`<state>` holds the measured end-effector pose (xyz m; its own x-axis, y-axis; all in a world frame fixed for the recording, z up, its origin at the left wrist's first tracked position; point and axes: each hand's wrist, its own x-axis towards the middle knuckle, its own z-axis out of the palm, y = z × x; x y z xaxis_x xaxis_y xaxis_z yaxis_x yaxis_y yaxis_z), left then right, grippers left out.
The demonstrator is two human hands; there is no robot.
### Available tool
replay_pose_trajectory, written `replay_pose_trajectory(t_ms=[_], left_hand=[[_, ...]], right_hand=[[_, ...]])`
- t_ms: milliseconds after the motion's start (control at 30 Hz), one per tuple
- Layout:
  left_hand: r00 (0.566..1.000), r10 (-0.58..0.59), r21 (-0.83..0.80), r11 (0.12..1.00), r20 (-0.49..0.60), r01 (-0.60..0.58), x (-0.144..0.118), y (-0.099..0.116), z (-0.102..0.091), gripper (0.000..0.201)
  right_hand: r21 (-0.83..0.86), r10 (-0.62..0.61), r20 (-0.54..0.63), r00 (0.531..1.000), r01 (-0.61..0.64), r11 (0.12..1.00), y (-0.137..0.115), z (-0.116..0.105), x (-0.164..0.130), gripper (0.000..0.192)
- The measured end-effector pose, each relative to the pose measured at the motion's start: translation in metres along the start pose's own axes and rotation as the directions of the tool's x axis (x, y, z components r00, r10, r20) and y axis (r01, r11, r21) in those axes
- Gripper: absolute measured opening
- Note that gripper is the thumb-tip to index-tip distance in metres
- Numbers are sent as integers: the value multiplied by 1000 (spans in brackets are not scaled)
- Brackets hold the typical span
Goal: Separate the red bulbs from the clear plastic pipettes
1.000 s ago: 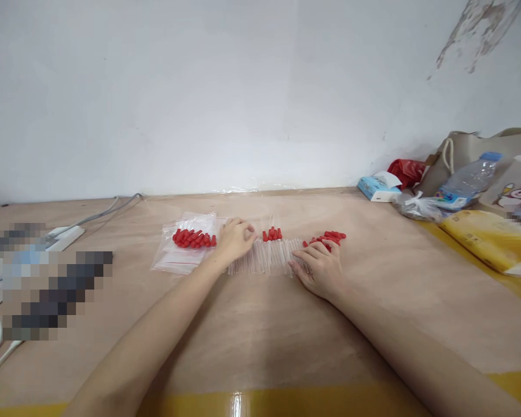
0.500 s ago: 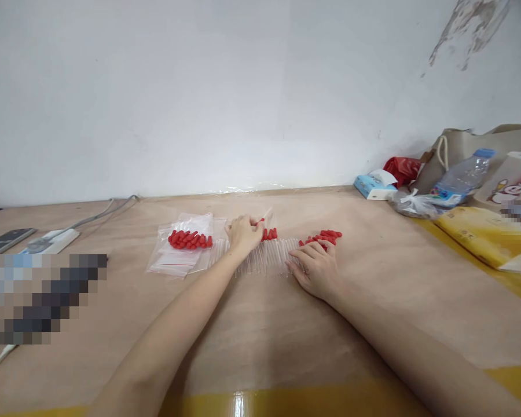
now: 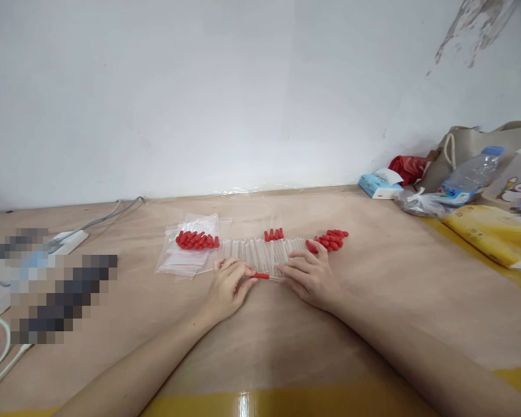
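My left hand [image 3: 232, 286] pinches a red rubber dropper bulb [image 3: 261, 277] at its end, low over the table. A thin clear tube [image 3: 274, 278] runs from the bulb's right side to my right hand [image 3: 310, 278], whose thumb and fingertips close on its far end. Just beyond both hands lies a row of clear dropper tubes [image 3: 243, 250], side by side. Behind that row are several tubes fitted with red bulbs [image 3: 273, 234]. A loose pile of red bulbs [image 3: 333, 238] sits beyond my right fingers.
To the left, more red bulbs [image 3: 195, 240] rest on clear plastic bags [image 3: 181, 262]. A power strip [image 3: 72, 237] with cables lies at far left. At right stand a blue tissue pack [image 3: 378, 186], a plastic bottle [image 3: 475, 176] and a yellow packet [image 3: 488, 234]. A wall closes the back.
My left hand has come back from behind the tube row to its near side and now holds a bulb there. My right hand has closed on the tube's end. The view has shifted slightly.
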<state>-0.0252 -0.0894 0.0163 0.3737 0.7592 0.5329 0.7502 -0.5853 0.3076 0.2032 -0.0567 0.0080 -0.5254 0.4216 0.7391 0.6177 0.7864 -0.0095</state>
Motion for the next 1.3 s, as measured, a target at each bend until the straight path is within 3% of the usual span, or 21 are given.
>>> replay_pose_trajectory(t_ms=[267,367,567,1000,1133,1300], left_hand=[[997,-16,26,999,-80,18,1,4,3,10],[999,37,63,997,-23,-35,1,6,2,20],[990,103,117,987,92,-114,-1,7,0,18],[976,171,130,973,137,-189,-5,9,-5,21],[992,121,148,981,40,-125,-12,-4,-10,18],[994,89,-12,996,-66,-90,-22,-14,-8,22]], right_hand=[[7,5,63,998,-5,1000,-11,5,-3,17],[20,5,32,999,-6,1000,-12,4,-2,17],[66,-49,38,998,47,997,-14,-1,-2,17],[108,-76,98,992,65,992,-11,-6,-11,18],[97,63,31,998,-65,993,5,-12,-15,20],[-49,276,-41,960,-278,959,18,-6,-9,19]])
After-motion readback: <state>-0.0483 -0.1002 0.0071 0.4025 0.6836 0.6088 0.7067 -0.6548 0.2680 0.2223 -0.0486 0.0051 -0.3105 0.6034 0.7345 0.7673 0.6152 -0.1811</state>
